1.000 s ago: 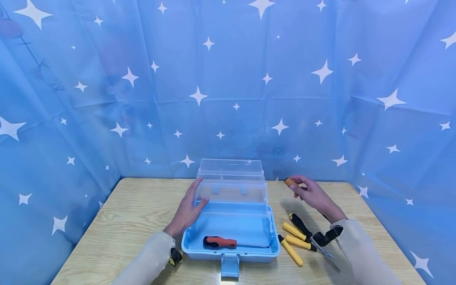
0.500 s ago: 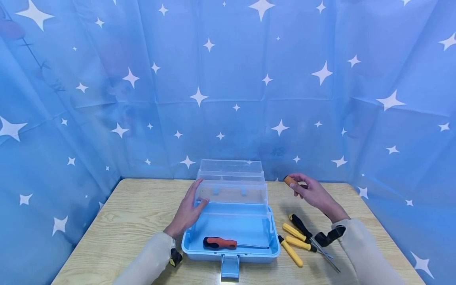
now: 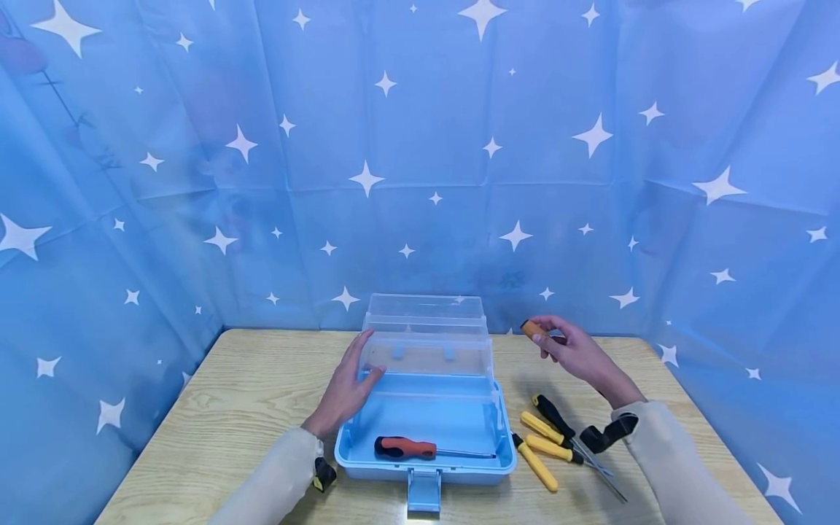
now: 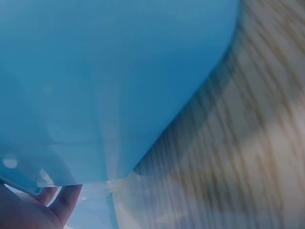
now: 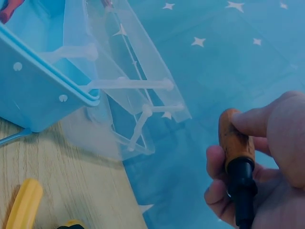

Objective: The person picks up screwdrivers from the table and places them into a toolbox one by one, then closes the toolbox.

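My right hand [image 3: 574,351] is raised over the far right of the table and grips a tool with an orange-brown handle [image 5: 236,140] and a black lower part [image 5: 240,183]; its far end is out of view. My left hand [image 3: 344,383] rests at the left rear edge of a light blue toolbox [image 3: 426,474], fingers fairly straight along the clear trays and thumb spread inward. In the left wrist view, part of that hand [image 4: 28,210] shows at the box's rim. A red-and-black screwdriver [image 3: 407,447] lies inside the box near its front.
Right of the box lie several tools: a black-handled screwdriver [image 3: 554,415], a yellow handle [image 3: 538,467] and another yellow handle [image 3: 550,447]. Clear folding trays [image 3: 426,321] stand raised behind the box. Its front latch [image 3: 424,492] hangs down. A starry blue curtain [image 3: 420,182] borders the table.
My right hand has risen slightly and shifted a little away with the orange-handled tool in it. The left hand, the box and the tools on the table stay as they were.
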Demonstrator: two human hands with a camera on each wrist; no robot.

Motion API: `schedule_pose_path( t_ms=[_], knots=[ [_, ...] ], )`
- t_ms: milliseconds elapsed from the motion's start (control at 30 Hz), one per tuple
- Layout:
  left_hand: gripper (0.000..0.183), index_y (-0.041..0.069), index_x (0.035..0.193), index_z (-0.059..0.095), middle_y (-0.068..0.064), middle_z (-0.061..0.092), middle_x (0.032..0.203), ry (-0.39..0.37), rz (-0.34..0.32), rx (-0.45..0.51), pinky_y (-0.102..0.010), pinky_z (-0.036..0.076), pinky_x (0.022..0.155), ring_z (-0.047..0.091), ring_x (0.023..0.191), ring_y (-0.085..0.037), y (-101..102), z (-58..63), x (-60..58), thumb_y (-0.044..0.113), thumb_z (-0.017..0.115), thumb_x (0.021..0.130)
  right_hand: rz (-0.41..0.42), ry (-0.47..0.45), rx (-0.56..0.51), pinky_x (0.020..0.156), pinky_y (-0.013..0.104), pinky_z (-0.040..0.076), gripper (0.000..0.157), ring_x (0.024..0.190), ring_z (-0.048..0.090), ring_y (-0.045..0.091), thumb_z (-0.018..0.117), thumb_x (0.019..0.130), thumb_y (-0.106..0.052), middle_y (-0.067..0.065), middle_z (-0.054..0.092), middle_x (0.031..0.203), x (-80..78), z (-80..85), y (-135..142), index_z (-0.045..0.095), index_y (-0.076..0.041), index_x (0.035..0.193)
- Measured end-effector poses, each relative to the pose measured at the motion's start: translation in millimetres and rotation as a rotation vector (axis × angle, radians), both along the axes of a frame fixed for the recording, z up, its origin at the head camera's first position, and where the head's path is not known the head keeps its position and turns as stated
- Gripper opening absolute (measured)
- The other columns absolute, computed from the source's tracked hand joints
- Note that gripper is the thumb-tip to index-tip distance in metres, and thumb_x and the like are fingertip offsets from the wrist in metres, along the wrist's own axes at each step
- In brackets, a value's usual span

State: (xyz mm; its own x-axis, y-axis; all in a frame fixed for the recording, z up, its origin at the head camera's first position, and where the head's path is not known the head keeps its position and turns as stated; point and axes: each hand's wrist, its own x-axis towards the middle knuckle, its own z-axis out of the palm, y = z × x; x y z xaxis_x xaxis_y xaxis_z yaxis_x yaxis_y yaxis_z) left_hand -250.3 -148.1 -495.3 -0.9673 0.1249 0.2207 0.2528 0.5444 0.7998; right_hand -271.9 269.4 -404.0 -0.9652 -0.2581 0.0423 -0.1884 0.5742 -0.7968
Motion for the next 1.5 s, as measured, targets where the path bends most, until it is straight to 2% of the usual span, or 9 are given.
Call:
schedule_pose_path(
  t_ms=[667,833,1067,1267,1500],
  knots=[
    [0.066,0.042,0.156,0.020,0.002,0.019,0.165,-0.001,0.004,0.000,-0.067,0.027,0.112,0.023,0.150,-0.032,1,1.0,1.1,0.044,0.055,0.100,0.040,0.012,-0.007,0.050,0.029,0.041,0.043,0.073,0.057,0.022,0.054,0.103,-0.033,0.014,0.056,0.094,7.0,13.5,-9,0.048,-0.012,0.140],
    [0.066,0.040,0.156,0.021,0.002,0.020,0.165,-0.002,0.010,0.006,-0.067,0.027,0.112,0.024,0.150,-0.032,1,0.9,0.7,0.038,0.057,0.100,0.064,0.022,-0.010,0.046,0.029,0.039,0.041,0.072,0.056,0.022,0.053,0.103,-0.032,0.015,0.056,0.095,10.2,19.9,-14,0.049,-0.014,0.140],
    [0.066,0.038,0.156,0.021,0.002,0.020,0.164,-0.006,0.012,0.014,-0.067,0.027,0.112,0.024,0.149,-0.032,2,1.5,0.4,0.034,0.057,0.101,0.094,0.040,0.004,0.047,0.027,0.039,0.039,0.071,0.056,0.022,0.053,0.104,-0.027,0.013,0.058,0.094,14.6,26.9,-22,0.049,-0.014,0.141],
    [0.067,0.040,0.156,0.021,0.001,0.021,0.164,-0.007,0.014,0.013,-0.067,0.027,0.113,0.025,0.149,-0.032,2,1.5,0.5,0.034,0.058,0.101,0.126,0.053,0.008,0.050,0.028,0.042,0.040,0.076,0.059,0.023,0.052,0.104,-0.021,0.014,0.059,0.102,17.4,30.3,-29,0.047,-0.011,0.142],
    [0.066,0.041,0.156,0.020,0.002,0.020,0.165,-0.012,0.006,0.019,-0.067,0.027,0.113,0.024,0.150,-0.032,1,1.7,0.8,0.039,0.056,0.100,0.179,0.061,0.012,0.053,0.029,0.042,0.041,0.076,0.058,0.024,0.052,0.104,-0.022,0.011,0.059,0.094,22.3,35.1,-37,0.047,-0.008,0.142]
  ],
)
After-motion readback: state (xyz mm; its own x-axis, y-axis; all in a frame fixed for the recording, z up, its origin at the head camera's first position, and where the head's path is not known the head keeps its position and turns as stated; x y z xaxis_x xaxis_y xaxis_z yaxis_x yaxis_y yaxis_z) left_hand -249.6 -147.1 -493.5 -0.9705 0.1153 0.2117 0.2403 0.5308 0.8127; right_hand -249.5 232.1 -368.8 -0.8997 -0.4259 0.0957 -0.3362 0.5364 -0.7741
